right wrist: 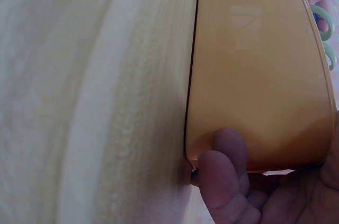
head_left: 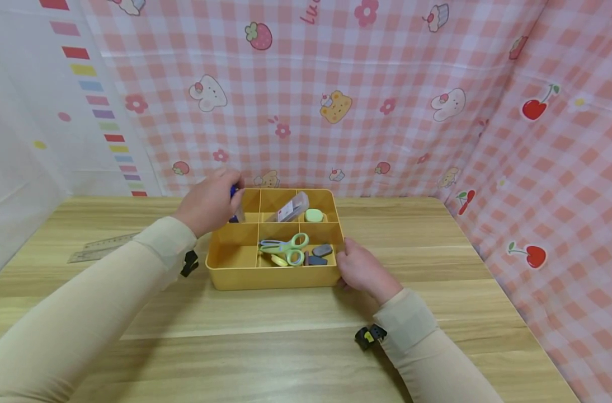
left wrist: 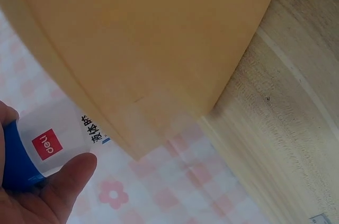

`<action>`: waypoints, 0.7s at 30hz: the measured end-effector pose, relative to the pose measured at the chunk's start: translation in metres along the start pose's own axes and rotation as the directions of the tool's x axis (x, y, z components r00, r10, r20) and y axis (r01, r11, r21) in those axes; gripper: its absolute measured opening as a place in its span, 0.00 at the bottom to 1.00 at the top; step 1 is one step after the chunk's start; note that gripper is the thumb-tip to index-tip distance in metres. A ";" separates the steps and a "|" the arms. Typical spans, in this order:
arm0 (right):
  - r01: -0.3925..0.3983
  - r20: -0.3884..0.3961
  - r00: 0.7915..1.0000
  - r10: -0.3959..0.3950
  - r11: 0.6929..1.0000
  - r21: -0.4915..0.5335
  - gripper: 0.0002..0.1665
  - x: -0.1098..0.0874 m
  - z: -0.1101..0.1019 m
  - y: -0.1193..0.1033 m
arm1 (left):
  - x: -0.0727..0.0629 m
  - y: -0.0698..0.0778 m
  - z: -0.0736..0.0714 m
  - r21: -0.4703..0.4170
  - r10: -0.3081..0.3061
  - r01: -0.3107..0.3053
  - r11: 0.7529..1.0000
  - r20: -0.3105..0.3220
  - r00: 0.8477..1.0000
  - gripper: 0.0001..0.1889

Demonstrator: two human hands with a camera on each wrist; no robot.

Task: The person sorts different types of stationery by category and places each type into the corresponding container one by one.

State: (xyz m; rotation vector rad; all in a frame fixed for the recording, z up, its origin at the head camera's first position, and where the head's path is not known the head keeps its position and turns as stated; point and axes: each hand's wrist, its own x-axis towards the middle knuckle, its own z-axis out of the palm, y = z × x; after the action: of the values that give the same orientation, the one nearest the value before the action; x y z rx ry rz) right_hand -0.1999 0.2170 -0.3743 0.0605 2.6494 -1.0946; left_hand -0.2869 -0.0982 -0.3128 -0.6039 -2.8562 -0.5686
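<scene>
A yellow divided box (head_left: 276,278) stands on the table. At its back left compartment, my left hand (head_left: 210,202) grips a clear glue bottle (left wrist: 63,136) with a blue cap and a red label. In the left wrist view the bottle's lower part passes behind the box wall. My right hand (head_left: 360,267) holds the box's right end, fingers curled at its lower corner (right wrist: 225,181). Inside the box lie green-handled scissors (head_left: 286,249), a clear slim case (head_left: 289,209), a pale green rounded piece (head_left: 314,215) and several small dark pieces (head_left: 322,251).
Left of the box, a clear ruler (head_left: 102,248) lies on the wooden table (head_left: 235,341), partly hidden by my left sleeve. A checked pink cloth (head_left: 296,112) hangs right behind the box, and another stretch of it (head_left: 563,184) borders the table's right edge.
</scene>
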 end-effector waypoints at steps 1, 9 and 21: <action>0.000 -0.001 1.000 0.000 1.000 -0.002 0.25 0.000 0.000 0.000 | 0.000 0.000 0.000 0.001 0.000 0.000 1.000 0.001 1.000 0.08; 0.007 -0.006 1.000 -0.007 1.000 -0.006 0.24 0.001 0.001 0.001 | 0.001 -0.003 0.003 -0.009 -0.007 0.007 1.000 0.042 0.999 0.08; 0.006 -0.004 1.000 -0.006 1.000 0.009 0.25 0.001 0.001 0.001 | 0.000 -0.006 0.006 -0.020 -0.029 0.032 0.999 0.103 0.994 0.08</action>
State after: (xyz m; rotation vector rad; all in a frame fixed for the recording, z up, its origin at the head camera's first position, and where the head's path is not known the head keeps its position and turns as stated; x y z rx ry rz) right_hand -0.2001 0.2169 -0.3760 0.0572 2.6501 -1.1088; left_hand -0.2896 -0.1009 -0.3207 -0.6112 -2.9643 -0.5898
